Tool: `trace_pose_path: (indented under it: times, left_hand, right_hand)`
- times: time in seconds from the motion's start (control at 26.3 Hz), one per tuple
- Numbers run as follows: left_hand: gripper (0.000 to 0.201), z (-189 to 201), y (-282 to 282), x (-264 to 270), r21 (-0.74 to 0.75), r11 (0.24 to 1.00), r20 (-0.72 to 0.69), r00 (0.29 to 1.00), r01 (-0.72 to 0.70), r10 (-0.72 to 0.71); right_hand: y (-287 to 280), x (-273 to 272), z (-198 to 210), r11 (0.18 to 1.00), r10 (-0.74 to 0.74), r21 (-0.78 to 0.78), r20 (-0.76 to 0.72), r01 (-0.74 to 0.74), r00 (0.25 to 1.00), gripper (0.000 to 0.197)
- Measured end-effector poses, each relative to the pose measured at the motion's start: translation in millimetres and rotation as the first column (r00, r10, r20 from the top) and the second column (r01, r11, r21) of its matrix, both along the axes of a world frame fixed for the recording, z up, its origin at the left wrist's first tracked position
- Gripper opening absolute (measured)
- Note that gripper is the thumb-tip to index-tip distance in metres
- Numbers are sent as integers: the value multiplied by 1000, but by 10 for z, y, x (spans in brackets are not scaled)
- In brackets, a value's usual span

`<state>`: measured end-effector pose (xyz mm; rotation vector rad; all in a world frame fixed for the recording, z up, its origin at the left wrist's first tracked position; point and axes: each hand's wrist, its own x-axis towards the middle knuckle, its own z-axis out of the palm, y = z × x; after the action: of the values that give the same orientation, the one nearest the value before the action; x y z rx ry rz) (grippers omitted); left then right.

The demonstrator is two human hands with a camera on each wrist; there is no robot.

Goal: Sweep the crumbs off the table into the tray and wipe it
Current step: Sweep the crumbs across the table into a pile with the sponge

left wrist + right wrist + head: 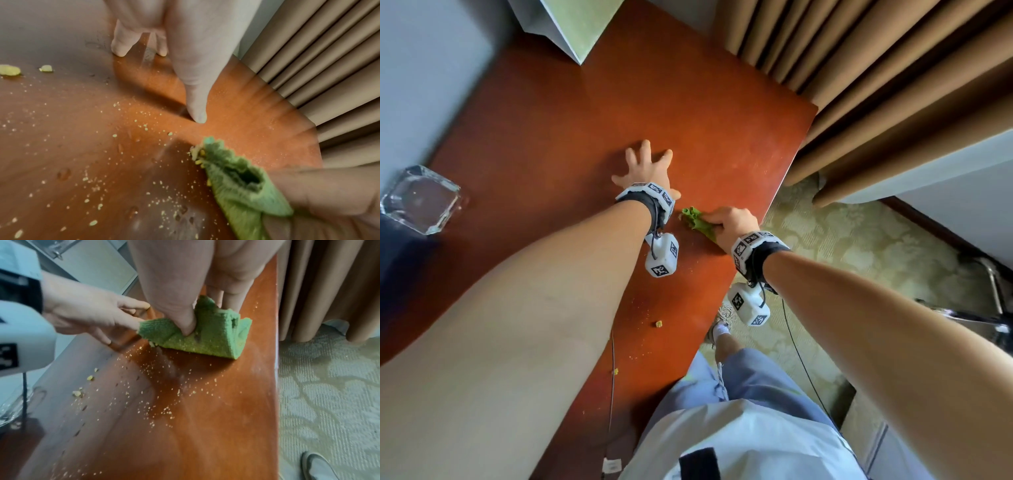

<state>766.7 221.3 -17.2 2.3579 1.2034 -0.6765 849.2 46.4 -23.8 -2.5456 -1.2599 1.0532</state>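
The right hand (732,224) pinches the crumpled green cloth (697,222) on the reddish wooden table (551,137); the left hand (645,168) rests spread flat. It should press low and drag the yellow crumbs (156,405) left toward the clear glass tray (421,198).

Tan curtains (876,78) hang in folds past the far edge, down to a pale patterned carpet (859,246). A white-framed panel (571,24) leans at the far corner. A chrome chair leg (993,291) stands on the carpet.
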Motion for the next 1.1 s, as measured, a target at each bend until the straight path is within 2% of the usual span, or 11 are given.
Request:
trace_pose_path:
  times: [0.11, 0.19, 0.34, 0.46, 0.61, 0.76, 0.91, 0.99, 1.1]
  left_hand:
    - [85, -33, 0, -35, -5, 1000, 32, 999, -10, 11]
    - [83, -60, -22, -76, -6, 1000, 38, 999, -13, 13]
    - [85, -66, -32, -77, -24, 1000, 47, 999, -14, 15]
    - [88, -52, -16, -80, -34, 999, 43, 999, -7, 9]
    - [90, -35, -6, -89, -18, 999, 21, 999, 30, -29]
    - [84, 3, 87, -170, 8, 998, 38, 997, 68, -69]
    - [69, 97, 198, -328, 14, 997, 86, 993, 81, -82]
    - [66, 147, 227, -449, -1, 998, 151, 987, 62, -61]
    - [63, 197, 250, -714, 24, 1000, 194, 981, -12, 7]
  right_hand:
    - [-7, -4, 99, 1000, -18, 21, -42, 19, 999, 46]
    - [40, 141, 191, 984, -154, 89, 12, 152, 988, 45]
    - [43, 506, 289, 925, -377, 105, 168, 364, 911, 43]
    - [0, 509, 231, 901, -434, 72, 109, 428, 894, 21]
    - [116, 275, 130, 931, -361, 85, 59, 356, 931, 28]
    - [396, 42, 46, 992, -119, 44, 43, 117, 992, 44]
    - [443, -170, -6, 989, 117, -87, -13, -117, 993, 52]
    - [461, -181, 36, 989, 111, -89, -66, -117, 992, 52]
    - [595, -85, 139, 998, -64, 11, -65, 65, 996, 46]
